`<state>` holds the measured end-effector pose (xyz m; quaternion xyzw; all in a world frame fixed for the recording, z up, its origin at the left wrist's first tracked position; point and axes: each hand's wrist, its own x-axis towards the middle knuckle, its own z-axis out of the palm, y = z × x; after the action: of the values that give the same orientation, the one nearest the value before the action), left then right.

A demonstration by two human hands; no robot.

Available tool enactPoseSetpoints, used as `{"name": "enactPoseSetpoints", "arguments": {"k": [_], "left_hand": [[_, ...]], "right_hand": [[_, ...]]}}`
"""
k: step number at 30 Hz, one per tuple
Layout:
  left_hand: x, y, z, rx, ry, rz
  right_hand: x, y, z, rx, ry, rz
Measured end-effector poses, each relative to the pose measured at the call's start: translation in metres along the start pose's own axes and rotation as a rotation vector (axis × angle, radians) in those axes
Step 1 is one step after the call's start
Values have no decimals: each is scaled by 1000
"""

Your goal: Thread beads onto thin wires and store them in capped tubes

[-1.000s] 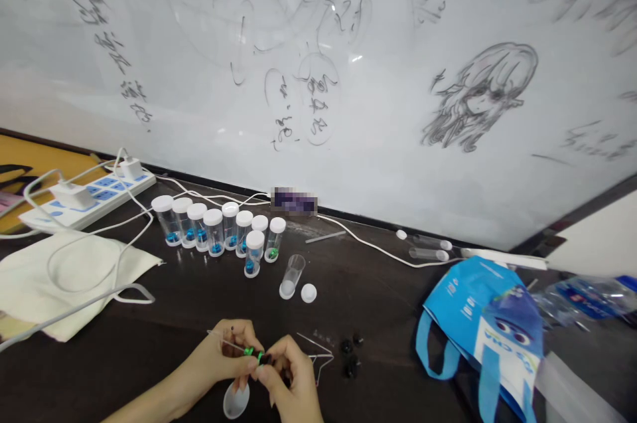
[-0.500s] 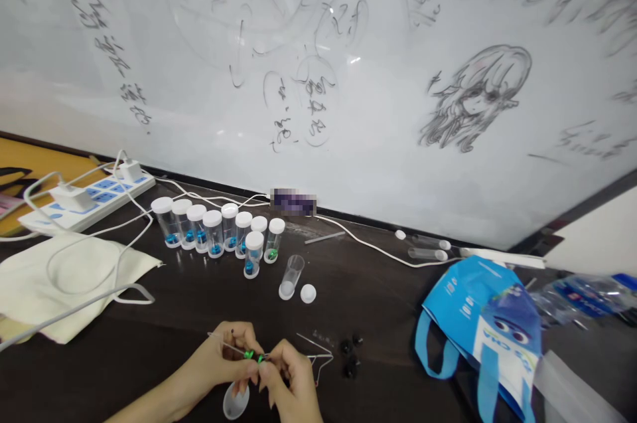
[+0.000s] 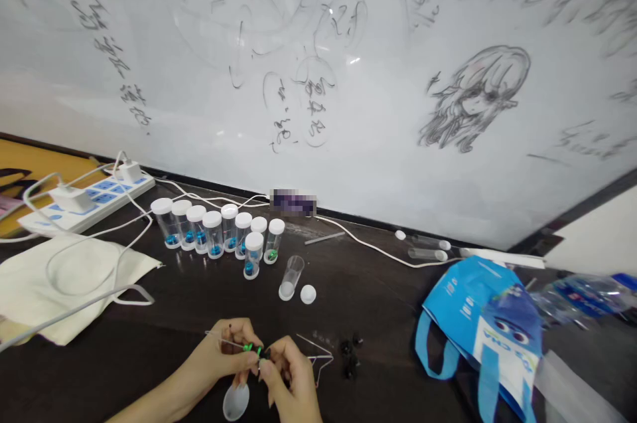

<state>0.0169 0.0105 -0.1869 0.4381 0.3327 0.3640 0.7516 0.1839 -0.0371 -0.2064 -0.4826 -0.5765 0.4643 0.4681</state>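
Note:
In the head view, my left hand (image 3: 231, 362) pinches a small green-and-black part (image 3: 247, 347) with a thin metal rod (image 3: 226, 340) pointing left from it. My right hand (image 3: 293, 373) is closed beside it, thumb and fingertips on the dark end of the same part. Its exact kind is too small to tell. A translucent white cup (image 3: 235, 403) sits just below my left fingers. To the right of my right hand lie bent thin wires (image 3: 323, 358) and several small black pieces (image 3: 350, 364).
Several clear vials (image 3: 213, 237) with white caps hold blue or green parts. An uncapped vial (image 3: 292, 275) stands near a loose white cap (image 3: 308, 294). A power strip (image 3: 102, 192) and cloth (image 3: 60, 277) are left; a blue bag (image 3: 470, 297) and plastic bottle (image 3: 587, 297) right.
The fingers have shifted slightly around the small part, and its dark end shows more between my hands. The things on the table have not moved.

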Motion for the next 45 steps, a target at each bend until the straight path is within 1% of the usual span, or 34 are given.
{"name": "enactPoseSetpoints", "arguments": {"k": [6, 12, 17, 23, 28, 32, 39, 45], "left_hand": [[-1, -1, 0, 16, -10, -15], [-1, 2, 2, -28, 23, 0], [-1, 3, 2, -4, -1, -5], [-1, 3, 2, 10, -4, -12], [0, 2, 1, 1, 0, -6], [1, 1, -1, -36, 33, -1], [0, 0, -2, -34, 41, -13], [1, 0, -1, -21, 32, -18]], "right_hand": [[0, 3, -1, 18, -61, 4], [-1, 4, 3, 109, 52, 16], [-1, 6, 3, 77, 28, 23], [0, 5, 2, 52, 10, 24], [1, 1, 1, 29, -32, 20], [1, -3, 1, -10, -26, -11], [0, -6, 2, 85, 9, 59], [1, -6, 2, 76, -1, 43]]}}
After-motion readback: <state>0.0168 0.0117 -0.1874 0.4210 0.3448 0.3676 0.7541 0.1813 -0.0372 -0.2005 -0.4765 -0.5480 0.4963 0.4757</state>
